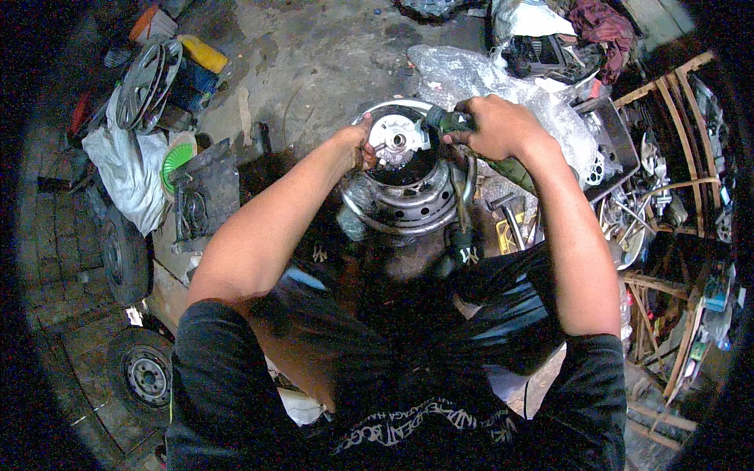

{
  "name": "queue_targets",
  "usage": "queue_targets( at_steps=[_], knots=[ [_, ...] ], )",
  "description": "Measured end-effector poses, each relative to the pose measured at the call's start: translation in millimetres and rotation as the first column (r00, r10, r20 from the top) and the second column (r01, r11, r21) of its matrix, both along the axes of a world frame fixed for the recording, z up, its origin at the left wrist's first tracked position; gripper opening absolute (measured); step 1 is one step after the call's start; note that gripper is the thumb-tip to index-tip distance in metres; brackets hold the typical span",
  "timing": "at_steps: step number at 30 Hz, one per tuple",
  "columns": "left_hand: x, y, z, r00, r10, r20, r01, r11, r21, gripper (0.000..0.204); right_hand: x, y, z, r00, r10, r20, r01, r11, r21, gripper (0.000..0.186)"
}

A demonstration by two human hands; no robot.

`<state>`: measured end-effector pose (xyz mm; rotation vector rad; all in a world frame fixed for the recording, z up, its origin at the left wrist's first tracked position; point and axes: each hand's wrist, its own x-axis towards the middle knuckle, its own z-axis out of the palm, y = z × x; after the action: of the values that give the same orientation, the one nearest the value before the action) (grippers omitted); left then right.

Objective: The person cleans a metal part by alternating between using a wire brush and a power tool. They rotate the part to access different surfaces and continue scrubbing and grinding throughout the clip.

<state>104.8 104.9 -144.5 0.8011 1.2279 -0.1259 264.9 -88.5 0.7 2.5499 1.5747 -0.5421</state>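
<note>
My left hand (353, 145) is closed on the left edge of a silver round metal part (389, 132) with a central bore, resting at the top of steel wheel rims (393, 208). My right hand (499, 125) grips a dark green and black tool (455, 121), apparently a power tool, whose head is at the right side of the silver part; whether they touch I cannot tell. A hammer-like tool (510, 220) and a yellow object (505, 235) lie right of the rims, below my right hand.
Bubble wrap (444, 71) and a crate of metal parts (613, 157) are at upper right, wooden frames (679, 94) at far right. On the left are wheel covers (145, 82), a white sack (118, 173), a green plastic dish (177, 161) and tyres (126, 259).
</note>
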Motion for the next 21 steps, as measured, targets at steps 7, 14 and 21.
queue_targets(
  at_steps=[7,14,21],
  knots=[
    [-18.4,32.2,-53.9,0.994,0.088,0.060,-0.069,0.963,-0.259,0.055,-2.5,1.5,1.0,0.999,0.034,-0.019,-0.033,0.999,0.040,0.060],
    [-18.9,-2.5,3.7,0.988,0.048,-0.146,-0.068,0.988,-0.137,0.048,6.2,-8.6,2.9,0.999,0.016,-0.043,-0.014,0.999,0.034,0.059],
    [-42.2,16.0,-8.0,0.981,-0.192,0.032,0.194,0.974,-0.118,0.045,8.5,-17.0,7.3,0.994,0.049,-0.100,-0.037,0.992,0.122,0.060]
  ],
)
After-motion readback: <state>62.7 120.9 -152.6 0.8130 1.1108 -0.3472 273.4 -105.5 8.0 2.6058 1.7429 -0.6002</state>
